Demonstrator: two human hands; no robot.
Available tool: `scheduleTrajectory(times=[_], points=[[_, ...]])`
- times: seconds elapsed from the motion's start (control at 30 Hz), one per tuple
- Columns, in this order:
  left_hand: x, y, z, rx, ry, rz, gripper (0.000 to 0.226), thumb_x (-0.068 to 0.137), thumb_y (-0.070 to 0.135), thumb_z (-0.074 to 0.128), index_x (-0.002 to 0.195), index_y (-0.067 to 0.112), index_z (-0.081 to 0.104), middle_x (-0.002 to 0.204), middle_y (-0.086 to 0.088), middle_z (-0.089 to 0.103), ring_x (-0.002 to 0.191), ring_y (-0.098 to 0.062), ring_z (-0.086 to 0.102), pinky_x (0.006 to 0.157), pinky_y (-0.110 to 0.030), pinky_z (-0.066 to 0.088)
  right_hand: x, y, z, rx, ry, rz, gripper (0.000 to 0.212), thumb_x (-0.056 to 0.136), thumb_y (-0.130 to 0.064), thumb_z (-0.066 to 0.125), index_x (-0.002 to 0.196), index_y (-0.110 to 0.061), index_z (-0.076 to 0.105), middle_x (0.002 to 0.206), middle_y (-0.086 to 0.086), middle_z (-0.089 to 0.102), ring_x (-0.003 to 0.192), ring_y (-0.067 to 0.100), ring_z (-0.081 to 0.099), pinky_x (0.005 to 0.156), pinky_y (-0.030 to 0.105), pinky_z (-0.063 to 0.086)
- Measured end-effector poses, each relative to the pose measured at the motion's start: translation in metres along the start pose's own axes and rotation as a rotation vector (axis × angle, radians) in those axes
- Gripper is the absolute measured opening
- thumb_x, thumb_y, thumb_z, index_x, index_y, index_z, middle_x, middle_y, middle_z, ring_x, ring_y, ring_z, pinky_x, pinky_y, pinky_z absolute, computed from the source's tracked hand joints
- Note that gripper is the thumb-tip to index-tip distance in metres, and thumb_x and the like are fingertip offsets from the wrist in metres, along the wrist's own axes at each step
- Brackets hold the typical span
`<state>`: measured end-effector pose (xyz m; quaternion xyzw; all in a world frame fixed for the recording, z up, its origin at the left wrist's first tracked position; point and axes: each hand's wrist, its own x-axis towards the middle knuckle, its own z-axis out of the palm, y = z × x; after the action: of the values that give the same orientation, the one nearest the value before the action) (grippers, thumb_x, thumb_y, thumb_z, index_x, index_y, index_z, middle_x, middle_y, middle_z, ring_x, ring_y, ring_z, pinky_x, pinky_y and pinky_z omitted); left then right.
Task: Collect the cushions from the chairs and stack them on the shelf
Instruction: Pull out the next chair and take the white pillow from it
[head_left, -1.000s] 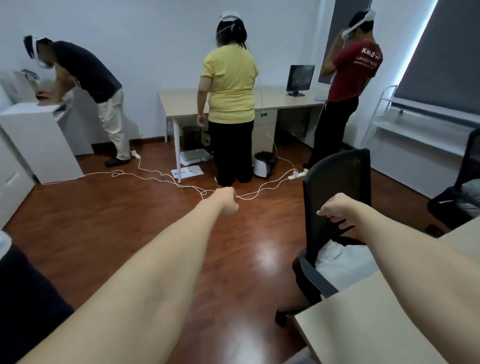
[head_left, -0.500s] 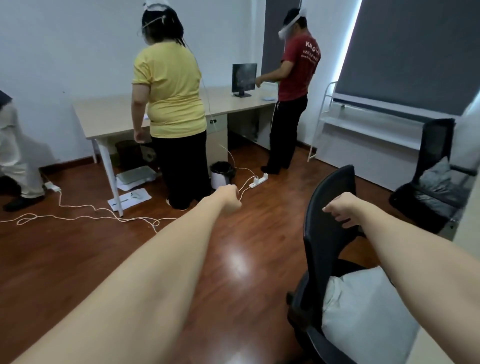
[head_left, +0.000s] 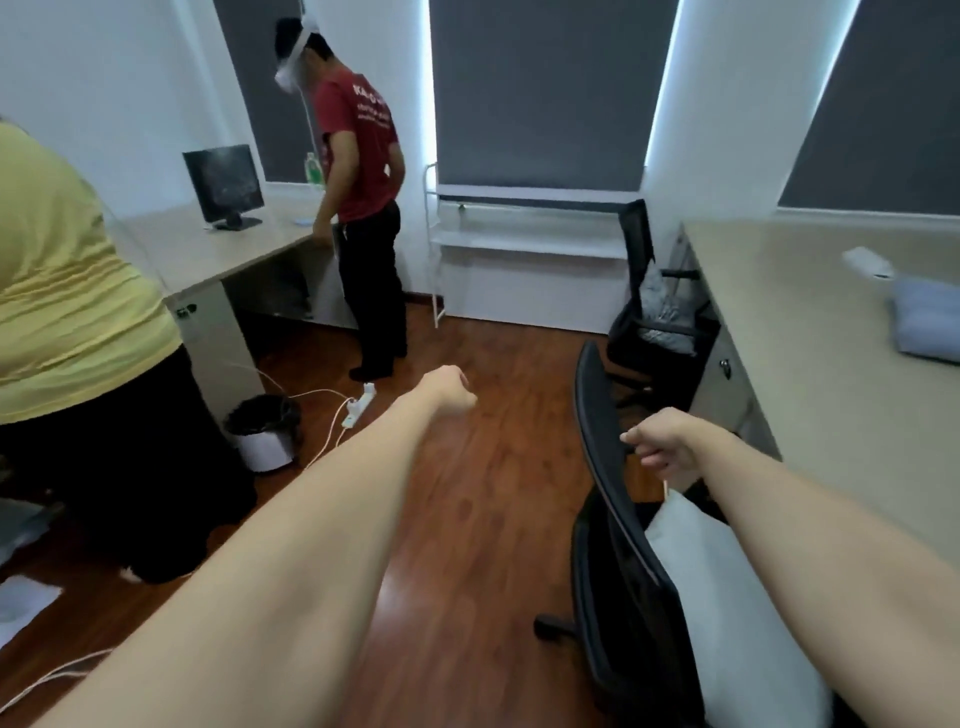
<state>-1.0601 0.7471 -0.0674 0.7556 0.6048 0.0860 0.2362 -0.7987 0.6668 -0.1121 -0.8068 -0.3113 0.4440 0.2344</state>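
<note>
Both hands are curled and empty: the left hand (head_left: 449, 388) is held over the floor, the right hand (head_left: 660, 451) above the near chair (head_left: 618, 545), where 1 white cushion (head_left: 727, 613) is left for collection; the shelf (head_left: 530, 244) is well apart.

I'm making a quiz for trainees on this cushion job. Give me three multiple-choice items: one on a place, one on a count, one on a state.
1. Where is the white cushion?
A on the near chair
B on the floor
C on the shelf

2. How many black chairs show?
A one
B two
C four

3. What do the hands hold?
A a cushion
B a cable
C nothing

Answers:
1 A, it lies on the seat.
2 B, a far chair stands by the desk.
3 C, left hand and right hand are loosely closed, holding nothing.
</note>
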Motion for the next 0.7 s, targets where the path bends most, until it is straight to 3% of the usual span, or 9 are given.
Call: scheduleTrajectory(times=[0.1, 0.17, 0.27, 0.33, 0.4, 0.53, 0.7], points=[[0.037, 0.025, 0.014, 0.021, -0.072, 0.103, 0.040, 0.091, 0.021, 0.051, 0.129, 0.012, 0.054, 0.135, -0.007, 0.055, 0.122, -0.026, 0.054, 0.091, -0.030, 0.046, 0.008, 0.010, -0.003, 0.074, 0.004, 0.087, 0.014, 0.095, -0.021, 0.054, 0.091, -0.009, 0.049, 0.084, 0.005, 0.050, 0.075, 0.020, 0.050, 0.089, 0.039, 0.044], [0.060, 0.047, 0.026, 0.046, -0.131, 0.185, 0.037, 0.090, 0.021, 0.050, 0.126, 0.014, 0.055, 0.129, -0.007, 0.056, 0.117, -0.026, 0.056, 0.087, -0.029, 0.046, 0.018, 0.018, -0.010, 0.115, 0.009, 0.138, 0.016, 0.095, -0.022, 0.055, 0.084, -0.011, 0.050, 0.074, 0.004, 0.045, 0.065, 0.019, 0.046, 0.089, 0.040, 0.043], [0.093, 0.079, 0.045, 0.086, -0.183, 0.282, 0.037, 0.090, 0.022, 0.053, 0.126, 0.012, 0.050, 0.126, -0.010, 0.055, 0.115, -0.027, 0.054, 0.088, -0.029, 0.043, 0.035, 0.032, -0.022, 0.195, 0.033, 0.189, 0.017, 0.094, -0.022, 0.056, 0.105, -0.009, 0.052, 0.079, 0.006, 0.052, 0.073, 0.022, 0.053, 0.092, 0.042, 0.043], [0.117, 0.101, 0.059, 0.112, -0.227, 0.296, 0.054, 0.090, 0.027, 0.056, 0.136, 0.005, 0.040, 0.136, -0.012, 0.051, 0.123, -0.029, 0.051, 0.085, -0.031, 0.041, 0.045, 0.043, -0.029, 0.224, 0.039, 0.217, 0.036, 0.094, -0.024, 0.058, 0.123, -0.004, 0.052, 0.105, 0.011, 0.064, 0.098, 0.027, 0.061, 0.092, 0.042, 0.046], [0.136, 0.119, 0.069, 0.153, -0.270, 0.315, 0.065, 0.090, 0.031, 0.058, 0.142, 0.002, 0.031, 0.140, -0.015, 0.046, 0.126, -0.031, 0.049, 0.086, -0.033, 0.043, 0.050, 0.054, -0.030, 0.242, 0.036, 0.260, 0.050, 0.091, -0.027, 0.061, 0.135, -0.006, 0.047, 0.134, 0.010, 0.056, 0.111, 0.026, 0.057, 0.089, 0.042, 0.048], [0.169, 0.152, 0.088, 0.319, -0.299, 0.393, 0.075, 0.089, 0.025, 0.060, 0.147, 0.001, 0.020, 0.151, -0.021, 0.026, 0.138, -0.038, 0.034, 0.108, -0.042, 0.036, 0.060, 0.074, -0.025, 0.240, -0.070, 0.356, 0.061, 0.087, -0.034, 0.065, 0.139, -0.011, 0.042, 0.121, 0.005, 0.053, 0.102, 0.021, 0.055, 0.092, 0.045, 0.049], [0.197, 0.197, 0.110, 0.511, -0.300, 0.597, 0.054, 0.090, 0.015, 0.054, 0.139, 0.003, 0.035, 0.142, -0.021, 0.032, 0.134, -0.038, 0.033, 0.105, -0.042, 0.037, 0.066, 0.098, -0.029, 0.250, 0.004, 0.495, 0.061, 0.083, -0.036, 0.069, 0.134, -0.009, 0.048, 0.117, 0.004, 0.055, 0.082, 0.015, 0.056, 0.086, 0.043, 0.051]])
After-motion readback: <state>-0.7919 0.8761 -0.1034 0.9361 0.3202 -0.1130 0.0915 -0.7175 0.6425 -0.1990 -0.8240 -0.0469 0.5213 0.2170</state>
